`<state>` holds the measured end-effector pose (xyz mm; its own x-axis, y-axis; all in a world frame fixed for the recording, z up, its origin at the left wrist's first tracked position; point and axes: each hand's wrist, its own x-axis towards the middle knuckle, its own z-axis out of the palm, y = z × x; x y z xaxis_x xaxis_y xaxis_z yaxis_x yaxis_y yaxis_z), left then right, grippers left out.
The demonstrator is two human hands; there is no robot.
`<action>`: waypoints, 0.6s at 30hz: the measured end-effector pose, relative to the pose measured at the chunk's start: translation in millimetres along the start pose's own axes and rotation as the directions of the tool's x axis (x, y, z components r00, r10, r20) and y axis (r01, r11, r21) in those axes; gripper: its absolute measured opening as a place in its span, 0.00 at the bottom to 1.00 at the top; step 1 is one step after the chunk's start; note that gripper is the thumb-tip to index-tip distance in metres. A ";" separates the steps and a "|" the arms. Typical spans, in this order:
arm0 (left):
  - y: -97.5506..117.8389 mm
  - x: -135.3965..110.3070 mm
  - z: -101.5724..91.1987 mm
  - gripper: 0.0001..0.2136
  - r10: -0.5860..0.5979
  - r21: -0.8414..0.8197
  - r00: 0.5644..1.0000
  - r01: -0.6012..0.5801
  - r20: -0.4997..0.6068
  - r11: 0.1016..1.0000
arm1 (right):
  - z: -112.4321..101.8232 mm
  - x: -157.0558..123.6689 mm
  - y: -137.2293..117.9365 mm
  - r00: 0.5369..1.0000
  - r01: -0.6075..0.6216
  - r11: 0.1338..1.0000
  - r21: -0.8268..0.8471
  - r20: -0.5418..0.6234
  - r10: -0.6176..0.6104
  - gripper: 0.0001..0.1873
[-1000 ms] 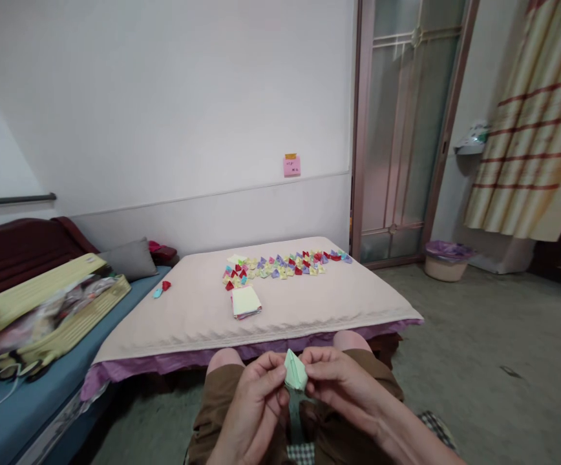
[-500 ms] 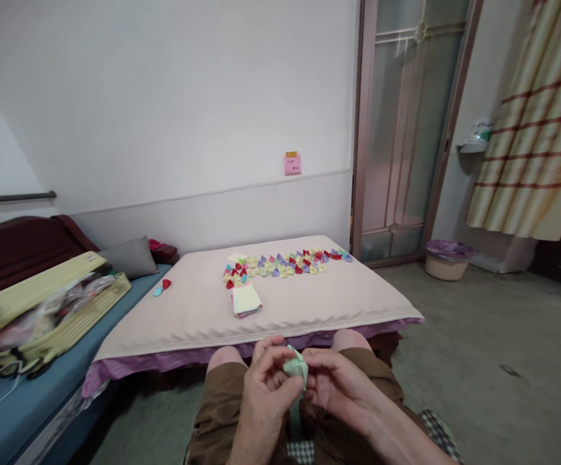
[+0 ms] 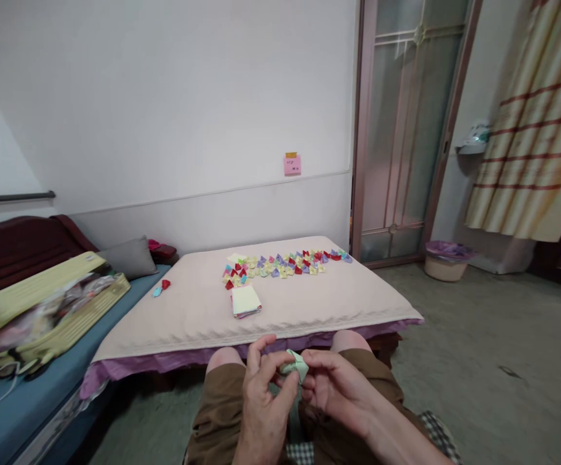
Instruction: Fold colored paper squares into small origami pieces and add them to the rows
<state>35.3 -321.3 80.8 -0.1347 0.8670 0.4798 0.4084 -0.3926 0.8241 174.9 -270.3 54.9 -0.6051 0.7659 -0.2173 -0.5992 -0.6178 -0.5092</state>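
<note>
Green folded paper [image 3: 298, 367] was held between the 2 hands, in front of the knees [image 3: 225, 356] and short of the cloth-covered desk [image 3: 188, 316].

Risks, as judged: uneven pressure might have crushed the small form; opposed pulling might have sprung its folds or torn an edge; a slack pinch might have dropped it to the floor [image 3: 455, 361].

Pose: left hand [image 3: 267, 400] back upward, thumb and 1 finger closed on the paper's left side, another finger raised clear. Right hand [image 3: 341, 381] slanted inward, fingers pinched at the right corner.
</note>
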 end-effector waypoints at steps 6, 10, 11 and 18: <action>-5.0 -1.7 -0.8 0.05 0.042 0.029 0.999 -0.042 -0.003 0.999 | 1.3 -0.2 0.3 1.000 -0.014 0.999 0.029 0.004 0.014 0.03; -9.4 -1.0 -5.1 0.06 0.107 0.063 0.993 -0.110 0.048 0.992 | 2.5 -0.6 -0.1 1.000 -0.019 1.000 0.016 -0.015 0.020 0.05; -10.0 -0.5 -6.4 0.06 0.129 0.071 0.989 -0.134 0.070 0.988 | 2.6 -0.6 -0.2 1.000 -0.016 1.000 0.009 -0.024 0.016 0.05; -11.7 1.6 -10.2 0.08 0.164 0.108 0.976 -0.180 0.144 0.978 | 4.6 0.5 -0.2 0.998 0.016 1.000 -0.023 -0.057 -0.017 0.06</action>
<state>21.1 -318.4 75.0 0.0654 0.8259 0.5600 0.5209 -0.5069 0.6868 172.3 -270.6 58.8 -0.5643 0.7851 -0.2554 -0.5964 -0.6016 -0.5314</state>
